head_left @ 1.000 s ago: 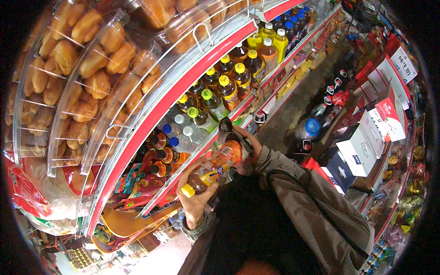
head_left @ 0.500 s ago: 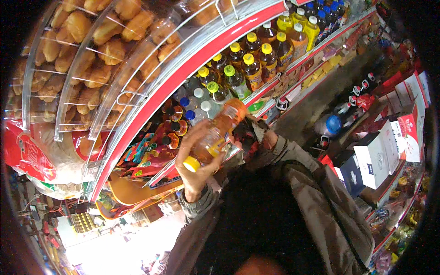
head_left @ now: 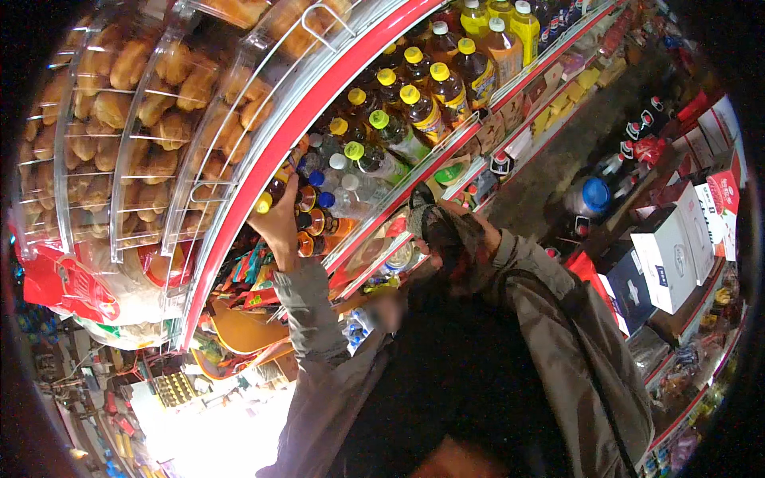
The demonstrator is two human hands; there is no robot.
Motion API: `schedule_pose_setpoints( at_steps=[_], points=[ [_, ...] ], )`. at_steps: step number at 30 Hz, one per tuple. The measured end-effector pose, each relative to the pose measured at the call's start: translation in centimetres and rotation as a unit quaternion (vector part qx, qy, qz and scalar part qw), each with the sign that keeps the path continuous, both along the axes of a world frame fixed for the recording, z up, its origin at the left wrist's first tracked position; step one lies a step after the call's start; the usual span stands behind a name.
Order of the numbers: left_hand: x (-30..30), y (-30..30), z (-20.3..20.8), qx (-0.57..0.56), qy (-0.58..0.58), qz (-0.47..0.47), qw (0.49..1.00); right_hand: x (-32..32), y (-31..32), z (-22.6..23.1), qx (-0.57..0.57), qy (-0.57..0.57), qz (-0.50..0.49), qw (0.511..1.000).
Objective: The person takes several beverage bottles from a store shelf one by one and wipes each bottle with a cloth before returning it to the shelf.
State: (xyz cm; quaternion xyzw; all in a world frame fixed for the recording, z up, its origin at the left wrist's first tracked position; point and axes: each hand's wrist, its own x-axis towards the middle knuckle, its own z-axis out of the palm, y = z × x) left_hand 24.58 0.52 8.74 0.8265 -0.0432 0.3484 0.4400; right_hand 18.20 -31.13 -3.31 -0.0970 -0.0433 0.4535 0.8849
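Observation:
My left hand [head_left: 280, 221] reaches into the drinks shelf, closed around a bottle [head_left: 265, 201] whose yellow cap points toward me. Most of that bottle's body is hidden behind the hand and the shelf above. Just right of the hand stand blue-capped bottles [head_left: 319, 178] and orange-capped dark bottles [head_left: 315, 219]. In front of the shelf's edge, my right hand [head_left: 484, 229] is closed on a dark, crumpled cloth-like thing [head_left: 438, 227]; its exact kind is unclear.
Plastic bins of bread rolls [head_left: 111, 109] sit at the upper left, above the red shelf edge [head_left: 323, 70]. Yellow-capped bottles [head_left: 425, 111] stand farther right. White boxes [head_left: 673, 247] and a blue-lidded container [head_left: 595, 195] are at the right.
My left hand has moved left and up, carrying the bottle from in front of the shelf into it. My right hand keeps its hold, and the view has shifted slightly.

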Motion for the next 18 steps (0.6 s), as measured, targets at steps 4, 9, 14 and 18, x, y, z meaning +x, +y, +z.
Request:
schedule_pose_setpoints(
  at_steps=[4,9,14,18],
  points=[
    [4.7,2.8,-1.2,0.106,-0.006,-0.066,0.992,0.0,-0.5,-3.8,-0.024,0.026,-0.006,0.999],
    [8.0,0.7,0.2,0.176,0.13,0.035,0.975,-0.5,-2.1,-5.6,-0.064,0.048,-0.051,0.996],
    [10.0,3.8,-1.2,0.232,0.117,0.036,0.965,0.0,-2.5,-5.8,0.037,0.078,-0.043,0.995],
    [11.5,3.6,-1.8,0.241,0.092,0.026,0.966,0.4,-2.5,-7.2,0.092,0.042,-0.049,0.994]
  ],
)
